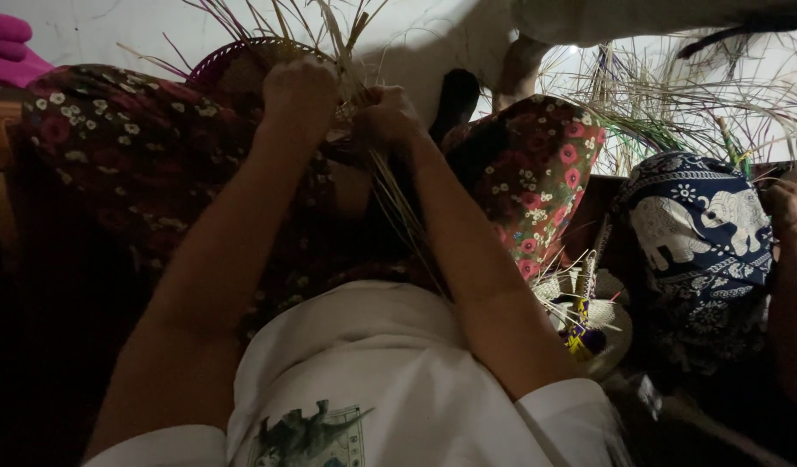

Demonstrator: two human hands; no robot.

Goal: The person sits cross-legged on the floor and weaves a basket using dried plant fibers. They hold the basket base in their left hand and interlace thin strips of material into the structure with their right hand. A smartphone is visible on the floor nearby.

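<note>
My left hand point(299, 91) grips the rim of a half-woven basket point(243, 60) of pale and purple straw strips that rests between my knees. My right hand point(388, 117) pinches a bundle of loose straw strips point(398, 199) right beside it; the strips hang down toward my lap. Both hands almost touch each other. More loose strips point(277, 22) stick up from the basket's edge. My legs are covered by dark flowered cloth point(139, 147). The basket's lower part is hidden behind my hands.
A second small woven piece point(584, 316) with loose ends lies on the floor at right. Another person's knee in blue elephant-print cloth point(701, 233) and their arm point(792, 277) sit at far right. A heap of straw point(675, 95) lies beyond. Pink cloth point(5, 47) is at top left.
</note>
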